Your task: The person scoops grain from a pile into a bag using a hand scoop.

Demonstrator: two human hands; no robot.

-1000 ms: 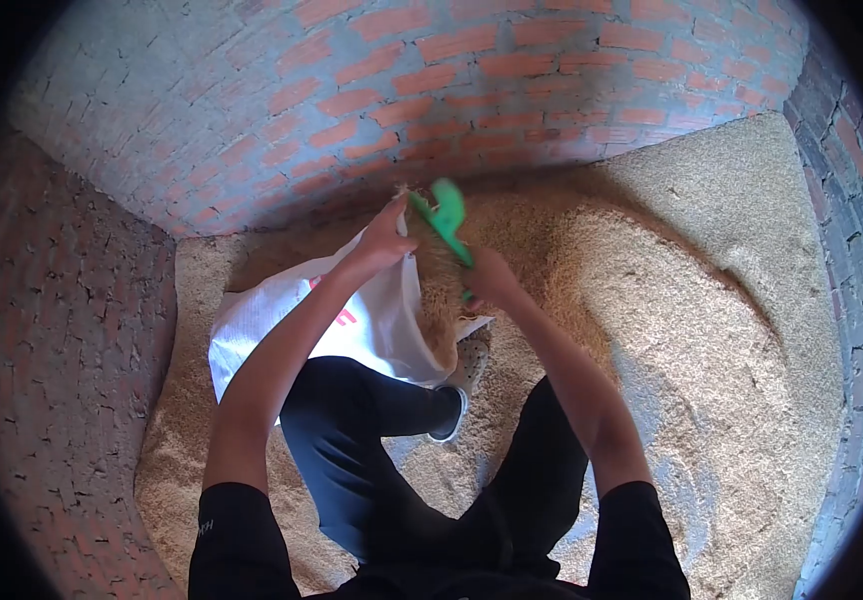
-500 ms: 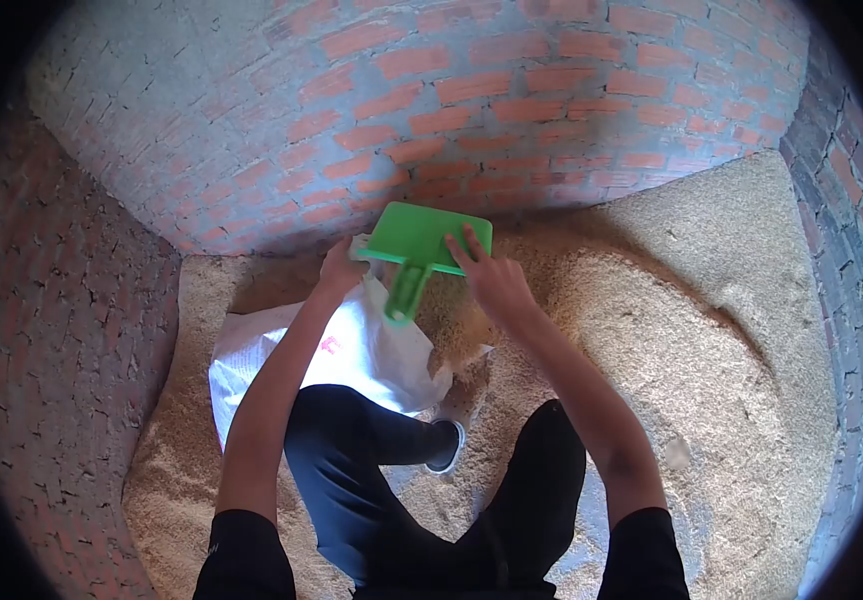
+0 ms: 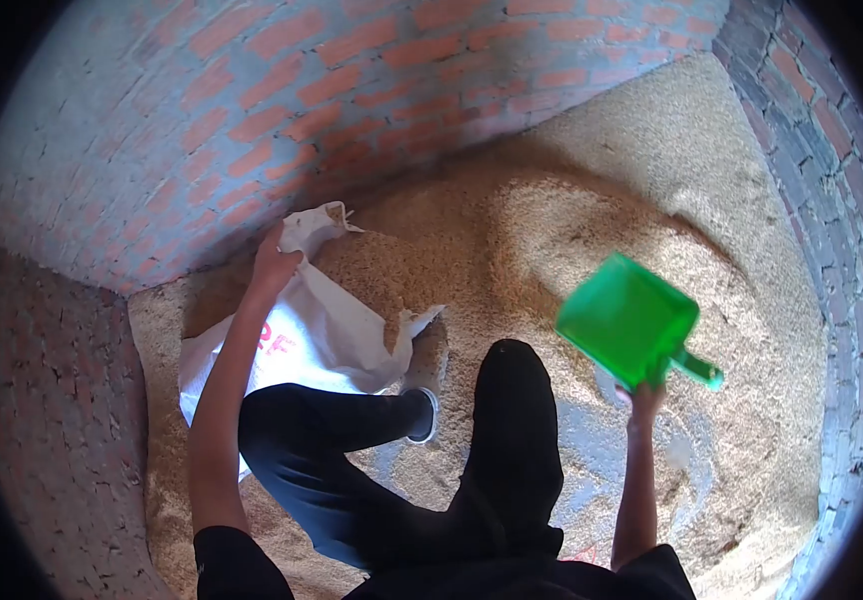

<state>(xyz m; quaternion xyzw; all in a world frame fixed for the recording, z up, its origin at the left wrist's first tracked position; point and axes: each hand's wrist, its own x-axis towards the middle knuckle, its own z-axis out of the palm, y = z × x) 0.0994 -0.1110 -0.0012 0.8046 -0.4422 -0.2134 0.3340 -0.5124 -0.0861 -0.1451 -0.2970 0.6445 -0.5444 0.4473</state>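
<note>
My left hand is closed on the upper rim of a white woven sack with red print, which lies with its mouth toward the pile. Tan husk-like material shows at the sack's mouth. Off to the right, my right hand grips a green plastic dustpan by its side near the handle. The pan is tilted above the heap, its short handle pointing right, and it is slightly blurred. No load shows in it. My right fingers are partly hidden behind the pan.
Loose tan husks cover the floor, heaped highest at the back and right. A bare grey patch of floor shows right of my knee. Brick walls enclose the space. My shoe is beside the sack.
The dustpan has moved from above the sack to the right over the heap, now in my right hand near its handle. My left hand keeps the sack's rim. The view has turned right.
</note>
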